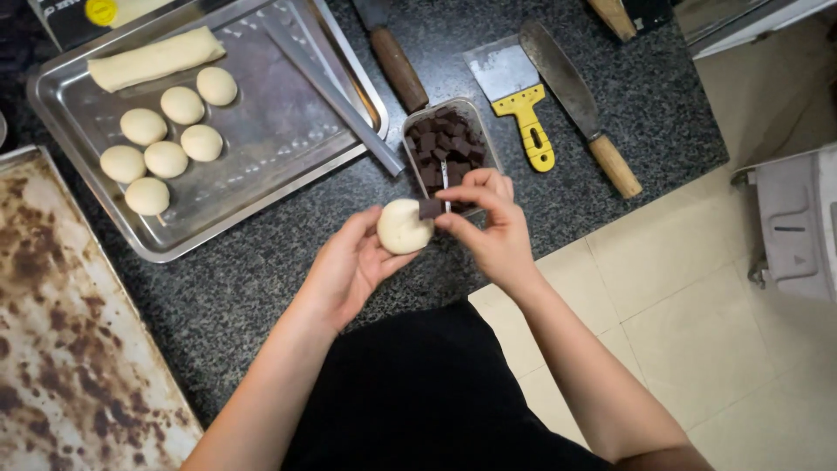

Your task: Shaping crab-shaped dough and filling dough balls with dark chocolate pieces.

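- At the far left of the frame, a stained, browned baking sheet [61,349] lies on the dark speckled counter [244,288].
- In the upper left, a steel tray [279,131] holds seven round dough balls [166,160] in a loose cluster and a long dough roll [157,58] near its top edge; a flat metal bar [336,96] lies slanted over the tray's right rim.
- At centre, the left hand [349,266] cups a dough ball [404,227] in its palm, fingers curled loosely under and around it.
- A dark chocolate piece [430,208] sits against the top right of that ball.
- Just right of centre, the right hand [493,227] pinches the chocolate piece, thumb and fingertips closed together on it.
- Directly above the hands, a small rectangular container [411,118] holds more chocolate chunks [445,144].
- At upper centre, a wooden-handled tool [399,65] lies beside the container.
- To the upper right, a yellow-handled scraper [519,96] and a long wooden-handled knife [580,100] lie side by side on the counter.
- At the right, pale floor tiles [680,296] and a grey appliance [798,222] show.
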